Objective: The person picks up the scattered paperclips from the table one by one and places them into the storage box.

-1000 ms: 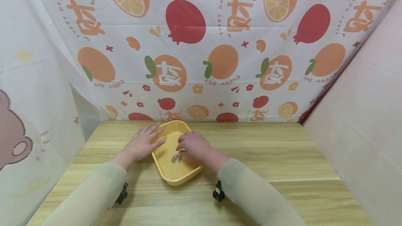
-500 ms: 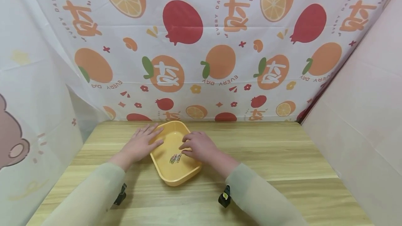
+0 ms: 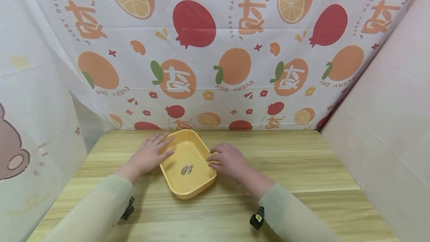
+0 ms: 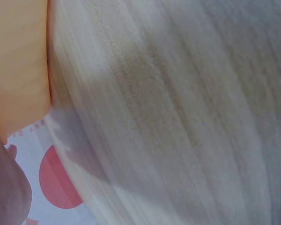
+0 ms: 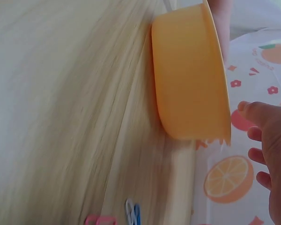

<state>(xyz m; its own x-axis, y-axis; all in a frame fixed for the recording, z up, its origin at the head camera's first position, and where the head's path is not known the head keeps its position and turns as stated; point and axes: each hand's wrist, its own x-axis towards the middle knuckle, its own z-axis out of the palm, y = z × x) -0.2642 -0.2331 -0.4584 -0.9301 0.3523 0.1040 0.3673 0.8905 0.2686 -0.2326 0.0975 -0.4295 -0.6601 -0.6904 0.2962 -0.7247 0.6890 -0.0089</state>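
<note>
A yellow plastic tray (image 3: 196, 151) stands on the wooden table, with a small cluster of paper clips (image 3: 186, 170) on its floor. My left hand (image 3: 149, 156) rests on the tray's left rim, fingers spread and thumb reaching over the inside. Beside the right rim, my right hand (image 3: 228, 161) hovers with loosely bent fingers, and nothing shows between them. In the right wrist view its thumb and fingers (image 5: 274, 140) are apart from the tray wall (image 5: 189, 79). Only part of the left hand (image 4: 9, 183) shows in the left wrist view.
More clips lie on the table right of the tray: a pink one (image 5: 101, 220), a white one (image 5: 129, 211) and a blue one (image 5: 137, 214). A fruit-printed cloth (image 3: 208, 77) closes off the back. Pale cloth walls (image 3: 386, 122) flank the table.
My right hand has moved right, from above the clips inside the tray to beyond its right rim. The left hand stays on the tray, and the clips inside have come into fuller view.
</note>
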